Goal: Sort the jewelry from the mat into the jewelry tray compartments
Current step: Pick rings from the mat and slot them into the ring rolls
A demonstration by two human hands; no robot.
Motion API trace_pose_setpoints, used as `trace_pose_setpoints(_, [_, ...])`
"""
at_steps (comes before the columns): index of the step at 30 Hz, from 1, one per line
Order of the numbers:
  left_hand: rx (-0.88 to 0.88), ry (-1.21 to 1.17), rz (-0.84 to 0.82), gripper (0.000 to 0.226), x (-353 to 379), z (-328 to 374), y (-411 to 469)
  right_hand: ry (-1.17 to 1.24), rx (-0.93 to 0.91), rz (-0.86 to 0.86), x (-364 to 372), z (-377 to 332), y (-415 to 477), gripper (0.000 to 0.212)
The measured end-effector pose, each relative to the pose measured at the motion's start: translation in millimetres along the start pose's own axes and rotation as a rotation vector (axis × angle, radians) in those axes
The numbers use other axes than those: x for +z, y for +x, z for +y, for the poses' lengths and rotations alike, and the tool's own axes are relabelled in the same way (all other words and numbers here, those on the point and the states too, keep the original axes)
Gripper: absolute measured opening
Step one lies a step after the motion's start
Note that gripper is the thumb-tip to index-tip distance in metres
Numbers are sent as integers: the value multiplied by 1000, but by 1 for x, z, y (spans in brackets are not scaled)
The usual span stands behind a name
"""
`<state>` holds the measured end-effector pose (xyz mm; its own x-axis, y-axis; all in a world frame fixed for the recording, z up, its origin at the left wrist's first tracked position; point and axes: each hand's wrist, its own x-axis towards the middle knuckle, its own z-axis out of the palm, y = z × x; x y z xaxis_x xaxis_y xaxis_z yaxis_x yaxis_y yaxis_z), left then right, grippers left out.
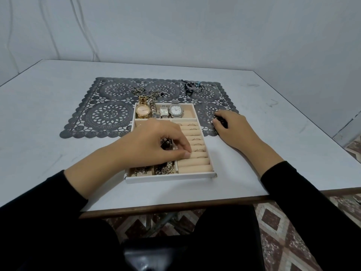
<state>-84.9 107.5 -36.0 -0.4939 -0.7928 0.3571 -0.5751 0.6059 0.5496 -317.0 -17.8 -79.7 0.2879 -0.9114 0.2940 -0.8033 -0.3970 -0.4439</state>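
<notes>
The white jewelry tray (170, 178) with beige lining lies at the mat's near edge. Its back compartment holds a gold watch (143, 110) and two silver watches (176, 110). Rings sit in the ring rolls (195, 151) on the right, and chains fill the front compartments (165, 169). My left hand (156, 141) hovers over the tray, thumb and forefinger pinched together on a ring roll, with nothing visible between them. My right hand (232, 127) rests on the dark lace mat (109, 114) right of the tray, fingers curled around a dark beaded bracelet (219, 120).
Chains (150, 93) lie on the mat behind the tray, and cord bracelets (192, 86) sit at its far right. The white table's near edge (175, 207) is close to my lap. A wall stands behind the table.
</notes>
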Motion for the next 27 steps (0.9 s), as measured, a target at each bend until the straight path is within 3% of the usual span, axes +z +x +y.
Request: trace_pose_setpoints(27, [-177,-118,-191,11,-13,3,5,15,-5,5,-1,1,0,27])
